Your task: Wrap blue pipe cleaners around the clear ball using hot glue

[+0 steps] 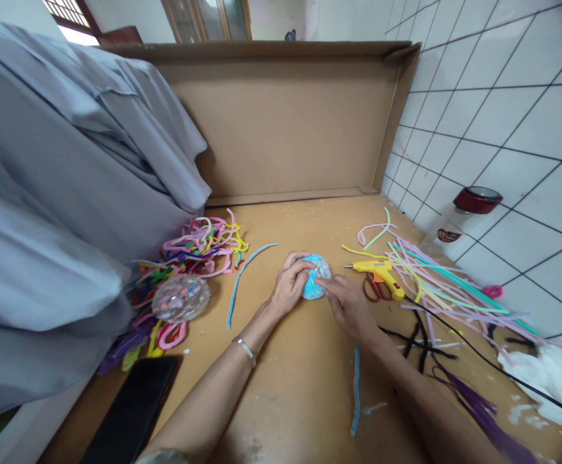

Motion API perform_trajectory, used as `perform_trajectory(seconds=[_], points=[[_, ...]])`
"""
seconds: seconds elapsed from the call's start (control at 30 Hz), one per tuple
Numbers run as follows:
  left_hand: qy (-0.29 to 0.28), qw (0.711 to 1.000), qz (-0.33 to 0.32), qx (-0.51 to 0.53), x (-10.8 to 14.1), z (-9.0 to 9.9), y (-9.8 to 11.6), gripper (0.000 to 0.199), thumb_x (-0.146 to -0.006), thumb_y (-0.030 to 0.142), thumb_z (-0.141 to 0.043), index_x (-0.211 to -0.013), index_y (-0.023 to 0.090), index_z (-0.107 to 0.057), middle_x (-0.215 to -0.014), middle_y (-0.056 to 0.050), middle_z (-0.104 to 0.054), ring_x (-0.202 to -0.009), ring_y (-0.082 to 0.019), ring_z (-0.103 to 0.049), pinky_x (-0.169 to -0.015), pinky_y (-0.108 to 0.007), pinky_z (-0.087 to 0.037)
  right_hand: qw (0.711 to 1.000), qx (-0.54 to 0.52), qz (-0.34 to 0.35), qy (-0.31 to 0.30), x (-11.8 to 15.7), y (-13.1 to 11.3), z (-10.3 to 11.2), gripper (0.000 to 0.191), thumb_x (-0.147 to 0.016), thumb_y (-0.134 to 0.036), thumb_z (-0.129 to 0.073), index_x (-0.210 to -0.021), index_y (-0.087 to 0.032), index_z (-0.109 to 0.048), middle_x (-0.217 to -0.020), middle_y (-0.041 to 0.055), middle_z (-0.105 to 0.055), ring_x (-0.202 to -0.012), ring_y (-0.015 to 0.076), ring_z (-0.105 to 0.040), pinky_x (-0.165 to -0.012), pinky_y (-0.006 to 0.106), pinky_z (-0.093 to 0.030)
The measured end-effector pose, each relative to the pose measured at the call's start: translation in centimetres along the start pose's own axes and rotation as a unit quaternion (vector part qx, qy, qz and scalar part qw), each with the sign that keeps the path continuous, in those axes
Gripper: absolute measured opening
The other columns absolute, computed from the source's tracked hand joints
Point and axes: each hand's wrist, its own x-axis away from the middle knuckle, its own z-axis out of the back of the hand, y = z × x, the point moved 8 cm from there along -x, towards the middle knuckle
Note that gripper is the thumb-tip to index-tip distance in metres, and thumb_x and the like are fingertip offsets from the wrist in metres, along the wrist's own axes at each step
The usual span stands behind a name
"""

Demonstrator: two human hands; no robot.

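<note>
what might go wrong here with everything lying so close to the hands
Burn: the yellow glue gun lies with its nozzle near the right hand, so a stray knuckle could touch it, if it is hot.
Tipping: the red-handled scissors sit against the glue gun, so pulling them out might shift it.
Lost piece: the blue strip beside the right forearm may get brushed away.
</note>
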Motion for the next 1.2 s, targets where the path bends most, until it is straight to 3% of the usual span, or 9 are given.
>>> perform_trajectory(seconds=[0.77, 1.2], points=[[0.000, 1.000, -0.002, 0.023, 0.03, 0.11, 0.01, 0.020, -0.089, 0.021, -0.046, -0.089, 0.017, -0.066, -0.116, -0.011, -0.059, -0.112, -0.023, -0.057, -0.098, -0.041, -0.046, 1.000, 0.001, 0.006, 0.007, 0.00, 0.03, 0.04, 0.037, -0.093, -0.015, -0.039, -0.116, -0.023, -0.067, -0.075, 0.0039, -0.058, -0.069, 0.0169, -0.050, -0.062, 0.028, -0.037], [0.023, 0.998, -0.061, 0.010, 0.46, -0.02, 0.13, 0.019, -0.095, 0.033, -0.046, -0.106, 0.020, -0.053, -0.121, -0.012, -0.055, -0.117, -0.022, -0.052, -0.102, -0.042, -0.043, 1.000, 0.014, -0.004, -0.005, -0.32, -0.14, 0.43, 0.035, -0.093, -0.015, -0.039, -0.113, -0.022, -0.067, -0.077, 0.0051, -0.060, -0.071, 0.0171, -0.053, -0.063, 0.028, -0.041]])
